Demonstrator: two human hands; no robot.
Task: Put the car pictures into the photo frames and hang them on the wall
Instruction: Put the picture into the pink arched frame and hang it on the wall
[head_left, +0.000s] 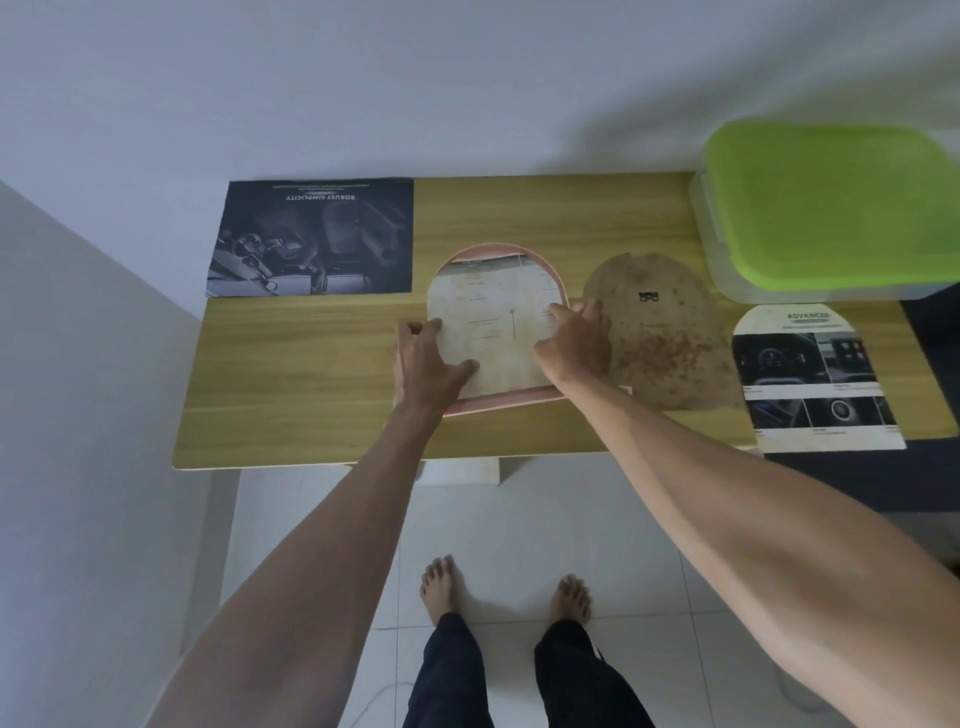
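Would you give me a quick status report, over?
Left hand and right hand pressing arched picture into pink frame. Brown backing board off, beside it. Nothing blocking.

Single head view, looking steeply down over table (311, 364), close.

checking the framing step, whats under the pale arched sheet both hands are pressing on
A pink arched frame lies under the pale sheet; only its rim shows along the top and bottom edges. The left hand and right hand cover the sides. The frame's inside is hidden.
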